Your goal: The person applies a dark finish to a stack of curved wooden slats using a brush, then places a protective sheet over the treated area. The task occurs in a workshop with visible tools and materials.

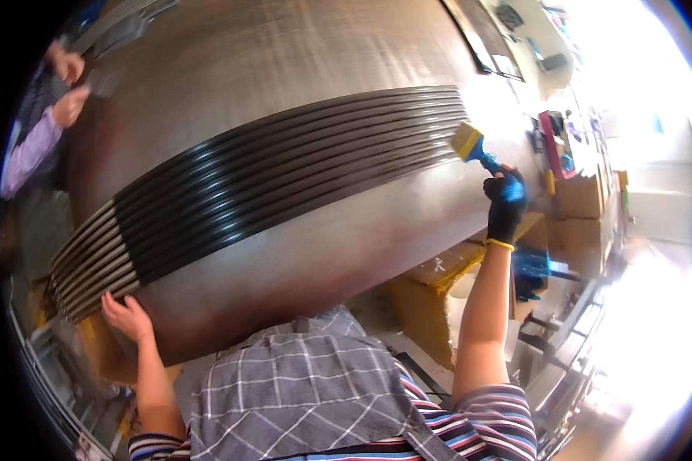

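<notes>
A row of long, thin dark strips (284,169) lies side by side across a big brown table. Toward their left end the strips turn pale tan (100,257). Bare, with its fingers stretched out, my left hand (129,316) rests at the near edge of that pale end. A dark glove with a yellow cuff covers my right hand (507,196), which is closed around the blue handle of a flat paintbrush (469,142). The brush's pale bristles point up and left, by the right end of the strips; whether they touch cannot be made out.
The brown tabletop (300,46) stretches away from me. Another person's hands (69,84) are at the far left. A yellow-edged cardboard box (430,300) stands below the near edge, with more cartons (580,223) to the right. A dark-framed panel (484,38) lies at the far right.
</notes>
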A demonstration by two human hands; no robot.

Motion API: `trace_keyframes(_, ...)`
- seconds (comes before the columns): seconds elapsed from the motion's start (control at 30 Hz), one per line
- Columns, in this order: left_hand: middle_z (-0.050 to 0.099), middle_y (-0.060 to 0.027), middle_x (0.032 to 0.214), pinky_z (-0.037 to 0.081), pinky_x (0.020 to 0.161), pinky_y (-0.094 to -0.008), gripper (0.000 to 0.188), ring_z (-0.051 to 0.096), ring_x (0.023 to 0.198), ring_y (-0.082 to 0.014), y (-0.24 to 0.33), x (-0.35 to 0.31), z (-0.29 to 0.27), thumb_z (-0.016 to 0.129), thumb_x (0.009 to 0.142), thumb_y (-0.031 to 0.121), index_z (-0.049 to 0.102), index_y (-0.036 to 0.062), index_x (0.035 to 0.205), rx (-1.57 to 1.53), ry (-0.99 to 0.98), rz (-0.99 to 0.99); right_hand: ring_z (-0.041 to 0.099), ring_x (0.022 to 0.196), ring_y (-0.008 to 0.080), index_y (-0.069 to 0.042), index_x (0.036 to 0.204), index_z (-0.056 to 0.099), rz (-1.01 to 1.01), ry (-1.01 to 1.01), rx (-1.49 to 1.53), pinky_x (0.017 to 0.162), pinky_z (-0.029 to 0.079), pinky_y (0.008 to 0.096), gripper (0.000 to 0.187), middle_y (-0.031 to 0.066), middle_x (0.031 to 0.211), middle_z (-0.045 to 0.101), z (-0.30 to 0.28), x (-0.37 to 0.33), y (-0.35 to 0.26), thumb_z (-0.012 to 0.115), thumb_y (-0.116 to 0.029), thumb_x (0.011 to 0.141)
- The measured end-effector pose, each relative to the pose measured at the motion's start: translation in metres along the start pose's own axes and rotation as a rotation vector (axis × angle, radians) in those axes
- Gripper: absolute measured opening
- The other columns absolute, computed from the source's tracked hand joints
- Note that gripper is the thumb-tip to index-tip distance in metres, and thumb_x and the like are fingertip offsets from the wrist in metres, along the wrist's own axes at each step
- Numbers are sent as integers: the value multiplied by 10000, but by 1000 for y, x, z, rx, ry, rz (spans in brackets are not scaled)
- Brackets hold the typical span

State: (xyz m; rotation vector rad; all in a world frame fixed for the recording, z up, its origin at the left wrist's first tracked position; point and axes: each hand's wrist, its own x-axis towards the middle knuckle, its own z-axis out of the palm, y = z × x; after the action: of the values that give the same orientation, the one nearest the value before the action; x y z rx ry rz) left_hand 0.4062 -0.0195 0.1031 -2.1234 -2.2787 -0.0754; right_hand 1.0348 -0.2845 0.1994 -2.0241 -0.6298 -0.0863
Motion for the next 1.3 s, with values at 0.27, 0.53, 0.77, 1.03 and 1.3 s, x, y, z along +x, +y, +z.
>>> trace_keyframes(0.27, 332, -180, 1428, 233, 1088, -507, 547, 277, 1335, -381, -40, 2, 35, 549, 856, 187, 377, 41, 1355, -173, 170, 47, 578, 731, 308, -123, 1107, 571, -520, -798, -736, 607, 451, 423, 331, 99, 746, 556, 117, -197, -156, 542, -75, 781)
trace_keyframes(0.53, 268, -151, 1491, 137, 1109, -563, 697, 201, 1397, -354, -75, 37, 35, 605, 771, 190, 337, 79, 1405, -288, 104, 534, 542, 641, 124, -17, 1038, 557, 256, -133, 446, 601, 448, 256, 229, 27, 702, 544, 115, -202, -123, 477, -196, 920)
trace_keyframes(0.77, 281, -147, 1486, 149, 1106, -559, 714, 228, 1389, -341, -88, 40, 40, 605, 778, 244, 329, 98, 1420, -293, 83, 547, 453, 534, 129, -33, 979, 565, 566, 45, 665, 534, 395, 280, 179, 9, 622, 461, 178, -328, -130, 522, -177, 883)
trace_keyframes(1.03, 298, -144, 1477, 174, 1093, -569, 725, 242, 1382, -342, -90, 40, 40, 621, 763, 271, 347, 111, 1415, -324, 69, 521, 435, 529, 112, -29, 1012, 537, 623, 139, 715, 541, 386, 252, 187, -11, 591, 421, 178, -333, -153, 478, -173, 908)
trace_keyframes(1.3, 303, -139, 1474, 184, 1093, -564, 709, 252, 1377, -334, -84, 40, 37, 623, 769, 270, 355, 109, 1405, -338, 49, 520, 542, 623, 110, -22, 1006, 571, 458, -261, 500, 633, 446, 263, 184, 20, 707, 579, 210, -388, -195, 557, -172, 899)
